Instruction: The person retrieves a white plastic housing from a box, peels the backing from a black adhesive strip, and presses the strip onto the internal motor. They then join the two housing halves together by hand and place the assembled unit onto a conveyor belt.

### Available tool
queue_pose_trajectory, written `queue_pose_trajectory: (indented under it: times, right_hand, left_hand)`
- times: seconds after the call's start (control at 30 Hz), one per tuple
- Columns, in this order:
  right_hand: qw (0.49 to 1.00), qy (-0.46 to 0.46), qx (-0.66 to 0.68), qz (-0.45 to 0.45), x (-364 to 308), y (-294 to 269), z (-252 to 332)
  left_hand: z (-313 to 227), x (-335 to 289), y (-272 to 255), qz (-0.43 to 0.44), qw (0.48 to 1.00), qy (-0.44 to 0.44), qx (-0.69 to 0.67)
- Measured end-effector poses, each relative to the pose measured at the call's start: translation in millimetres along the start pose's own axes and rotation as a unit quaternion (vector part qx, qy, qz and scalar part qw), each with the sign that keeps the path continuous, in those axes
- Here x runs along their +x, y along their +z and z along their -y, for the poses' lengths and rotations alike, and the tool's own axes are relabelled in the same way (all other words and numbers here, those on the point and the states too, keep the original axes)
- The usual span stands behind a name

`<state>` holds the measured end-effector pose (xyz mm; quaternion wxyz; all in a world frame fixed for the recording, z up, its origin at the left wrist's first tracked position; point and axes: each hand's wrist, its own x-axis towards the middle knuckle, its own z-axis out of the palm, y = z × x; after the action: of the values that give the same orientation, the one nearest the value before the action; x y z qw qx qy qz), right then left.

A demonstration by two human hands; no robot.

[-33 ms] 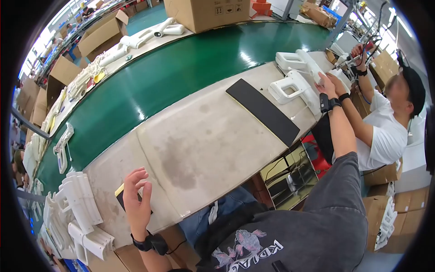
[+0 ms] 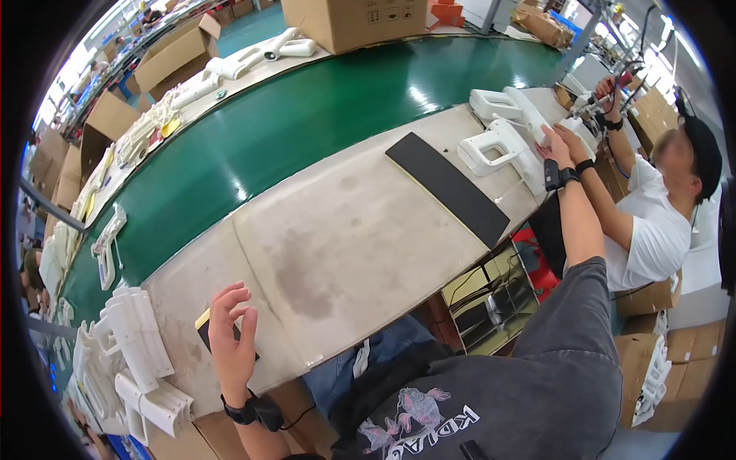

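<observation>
My left hand point(image 2: 232, 331) hovers at the left end of the worktable, its fingers apart and curved, nothing in them. Partly hidden behind it lies a small black block with a yellow edge point(image 2: 202, 322). Over at the right, my right hand point(image 2: 555, 149) has its fingers around the near end of a white plastic housing point(image 2: 526, 111); its grip is partly hidden. A second white housing with a looped handle point(image 2: 491, 150) lies just left of that hand. A co-worker's hand point(image 2: 573, 143) is close beside mine, and their other hand point(image 2: 610, 92) holds a corded power tool.
A long black mat point(image 2: 448, 189) lies across the worktable point(image 2: 337, 238). Beyond runs a green conveyor belt point(image 2: 307, 123) with a white handle-shaped part point(image 2: 109, 245) on it. Stacked white housings point(image 2: 136, 337) stand at the left end. A cardboard box point(image 2: 353, 23) sits at the far side.
</observation>
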<state>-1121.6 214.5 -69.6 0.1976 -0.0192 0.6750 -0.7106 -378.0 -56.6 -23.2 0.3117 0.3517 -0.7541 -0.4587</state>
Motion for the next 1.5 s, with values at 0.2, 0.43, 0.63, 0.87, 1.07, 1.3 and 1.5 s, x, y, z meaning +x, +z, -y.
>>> queue_pose_trajectory:
  times: [0.2,0.43,0.63,0.87,1.07,1.3,1.5]
  right_hand:
    - [0.510,-0.378,-0.765,0.108,33.3,-43.7,19.1]
    - [0.799,-0.355,-0.483,-0.051,52.3,-62.1,-22.1]
    - [0.805,-0.419,-0.313,0.280,-189.0,141.2,-55.8]
    - [0.750,-0.390,-0.322,0.427,-313.7,221.4,-84.7]
    - [0.750,-0.296,-0.313,0.501,-347.6,258.4,-113.6]
    - [0.746,-0.378,-0.318,0.446,-350.3,258.3,-139.2]
    - [0.758,-0.347,-0.341,0.435,-346.9,257.0,-138.9]
  left_hand:
    - [2.0,-23.1,-40.6,-0.040,0.996,0.007,0.073]
    - [13.2,-25.0,-120.3,-0.218,0.929,0.029,0.298]
    - [76.4,-37.5,-194.8,-0.324,0.758,-0.217,0.522]
    - [89.5,-21.0,-194.3,-0.327,0.743,-0.149,0.565]
    - [82.4,65.5,-165.8,-0.108,0.781,-0.120,0.603]
    - [135.6,220.9,-195.3,-0.169,0.797,-0.374,0.443]
    - [220.6,269.5,-255.4,-0.312,0.724,-0.471,0.395]
